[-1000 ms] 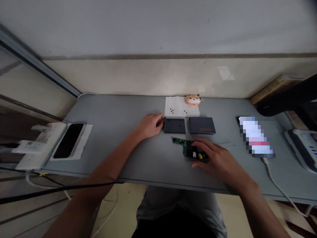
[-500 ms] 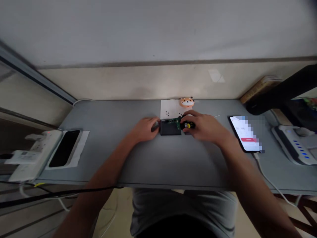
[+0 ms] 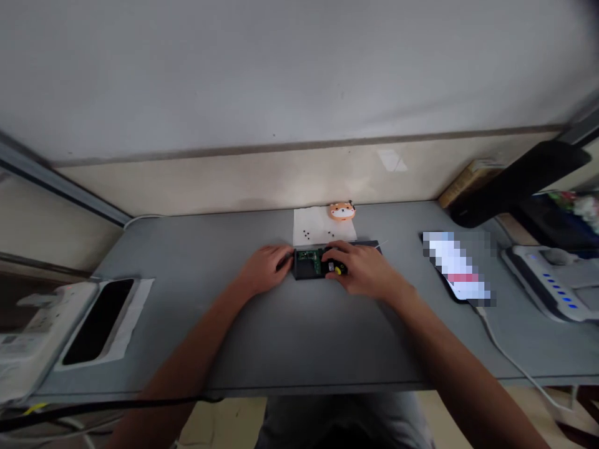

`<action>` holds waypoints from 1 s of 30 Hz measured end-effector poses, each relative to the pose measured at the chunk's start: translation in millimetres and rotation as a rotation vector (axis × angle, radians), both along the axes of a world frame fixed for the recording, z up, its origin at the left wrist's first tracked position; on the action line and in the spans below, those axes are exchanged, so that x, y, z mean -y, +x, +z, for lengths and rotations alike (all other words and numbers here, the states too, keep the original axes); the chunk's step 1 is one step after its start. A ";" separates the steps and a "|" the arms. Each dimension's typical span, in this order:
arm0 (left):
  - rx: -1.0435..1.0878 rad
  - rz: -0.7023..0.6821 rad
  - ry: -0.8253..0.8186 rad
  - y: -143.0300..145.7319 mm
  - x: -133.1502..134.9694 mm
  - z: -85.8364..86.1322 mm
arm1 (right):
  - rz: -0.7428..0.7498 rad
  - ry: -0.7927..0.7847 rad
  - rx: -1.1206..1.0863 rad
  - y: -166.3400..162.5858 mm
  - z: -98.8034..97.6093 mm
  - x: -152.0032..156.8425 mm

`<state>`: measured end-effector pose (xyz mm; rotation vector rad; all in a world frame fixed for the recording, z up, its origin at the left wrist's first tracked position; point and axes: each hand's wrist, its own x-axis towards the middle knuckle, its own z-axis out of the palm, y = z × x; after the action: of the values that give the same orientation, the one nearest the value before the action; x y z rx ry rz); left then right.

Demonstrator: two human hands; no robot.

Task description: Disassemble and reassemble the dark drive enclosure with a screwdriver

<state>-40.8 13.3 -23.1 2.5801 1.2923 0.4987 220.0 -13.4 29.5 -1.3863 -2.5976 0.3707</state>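
Observation:
A black rectangular case (image 3: pixel 306 270) lies on the desk in front of me, with a green circuit board (image 3: pixel 309 255) inside it. At its left end, my left hand (image 3: pixel 266 268) is closed, fingertips against the case; a dark rounded thing (image 3: pixel 283 260) shows among the fingers, too small to name. My right hand (image 3: pixel 365 265) is closed around a black piece with a yellow mark (image 3: pixel 334 267) at the case's right end. Whether this piece is attached to the case I cannot tell. A dark flat panel (image 3: pixel 374 244) shows partly behind the right hand.
Behind the case, white paper (image 3: pixel 304 221) bears several tiny dark screws (image 3: pixel 306 234) and an orange animal-faced case (image 3: pixel 342 211). A lit phone (image 3: pixel 456 268) and a power strip (image 3: pixel 556 284) lie right; a dark phone (image 3: pixel 99 321) lies left. A black cylinder (image 3: pixel 519 184) leans at the back right.
The camera view has shifted, so the desk things sit lower and a little to the left. My right hand stays on the black piece, slightly closer to the left hand.

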 end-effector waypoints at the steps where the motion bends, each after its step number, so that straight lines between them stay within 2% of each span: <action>1: 0.008 -0.007 0.006 -0.3 -0.5 -0.8 | 0.002 -0.015 0.025 0.0 0.7 0.3; 8: 0.025 -0.021 0.049 0.8 1.7 1.4 | 0.007 -0.066 0.001 10.2 7.0 1.9; 11: 0.035 0.069 0.124 3.6 6.5 10.8 | -0.026 0.039 -0.157 18.9 12.5 1.6; 13: 0.062 0.137 0.170 8.0 10.6 19.5 | -0.117 0.196 -0.362 24.4 16.4 2.1; 15: 0.084 0.130 0.167 15.6 14.2 27.5 | -0.283 0.367 -0.585 29.4 18.6 2.8; 17: 0.070 0.037 0.114 26.5 16.3 32.9 | -0.459 0.494 -0.774 33.7 18.2 2.9; 19: 0.028 -0.071 0.047 39.3 16.6 34.7 | -0.595 0.549 -0.890 36.9 15.7 1.6; 21: -0.009 -0.133 -0.002 51.1 15.9 33.7 | -0.696 0.522 -0.919 38.3 13.0 -0.9; 23: -0.021 -0.141 -0.022 59.2 15.6 31.1 | -0.749 0.426 -0.897 37.3 10.8 -3.8; 26: 0.000 -0.111 -0.021 62.6 18.1 26.0 | -0.697 0.266 -0.864 32.7 8.1 -7.5; 30: 0.034 -0.086 -0.024 57.5 23.9 17.9 | -0.583 0.163 -0.777 26.8 2.6 -10.3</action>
<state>16.7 -10.6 -5.2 2.5835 1.1637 0.5053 246.9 -3.1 32.0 -1.4708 -1.5055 0.4671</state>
